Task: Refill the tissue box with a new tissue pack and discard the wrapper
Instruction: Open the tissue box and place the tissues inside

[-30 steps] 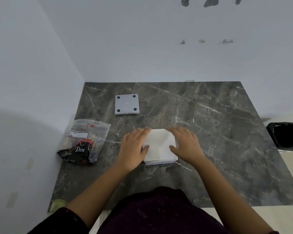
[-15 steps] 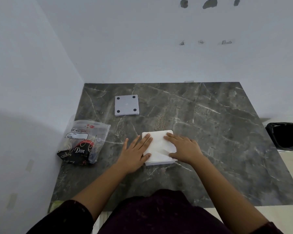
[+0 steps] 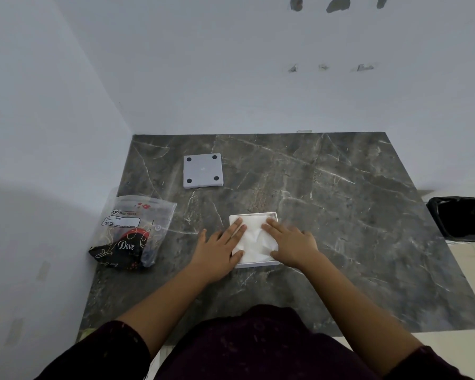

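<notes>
A square white tissue box (image 3: 258, 264) sits open on the dark marble table (image 3: 340, 215), filled with a stack of white tissues (image 3: 254, 237). My left hand (image 3: 220, 249) lies flat on the left part of the stack, fingers spread. My right hand (image 3: 291, 241) presses flat on the right part. Neither hand grips anything. The box's grey square lid (image 3: 202, 171), with dark pads at its corners, lies upside down at the back left. A clear plastic wrapper (image 3: 133, 231) with dark printing rests at the table's left edge.
White walls close the table at the back and the left. A black-lined waste bin (image 3: 459, 218) stands on the floor past the table's right edge. My dark clothing fills the bottom of the view.
Both hands slid back toward me over the tissues and flattened them; the stack now sits lower inside the box, whose white rim shows at the far side.
</notes>
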